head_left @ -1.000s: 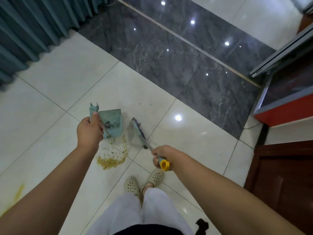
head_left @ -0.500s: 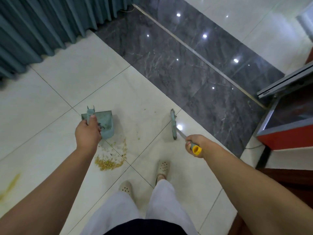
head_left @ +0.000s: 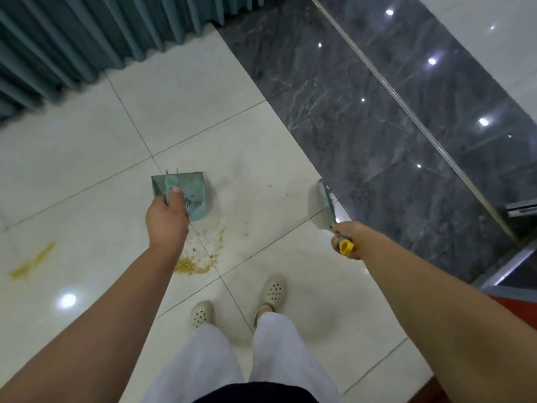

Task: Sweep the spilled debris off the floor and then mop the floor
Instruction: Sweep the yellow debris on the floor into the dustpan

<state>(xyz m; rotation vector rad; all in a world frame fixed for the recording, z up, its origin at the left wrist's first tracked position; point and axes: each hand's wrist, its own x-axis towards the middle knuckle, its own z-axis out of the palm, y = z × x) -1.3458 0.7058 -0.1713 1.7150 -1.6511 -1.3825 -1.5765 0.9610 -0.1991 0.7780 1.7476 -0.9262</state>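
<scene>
Debris: yellow-tan crumbs heaped on the white tile at about 6 o'clock of the dustpan, just past its lip, with a thinner dusty fan between heap and lip; a few stray grains lie out toward 3 o'clock, near the broom head.
Dustpan: teal, mouth facing the heap; whether its lip sits flat on the tile I cannot tell (the wrist hides that edge).
Left hand: fingers curled round the dustpan's upright handle, thumb pressed on top.
Broom: head well apart from the heap, at the seam where white tile meets the dark marble.
Right hand: fist wrapped round the broom handle just above its yellow end cap.
Yellow smear: at 9 o'clock of the heap, well apart, likely left for the mop.
Shoes: near the heap at its 5 o'clock.
Risk: a hard stroke from that far out could scatter crumbs past the pan or under a raised lip; a step forward would tread grains into the tile; strays on the grout lines may be missed.
</scene>
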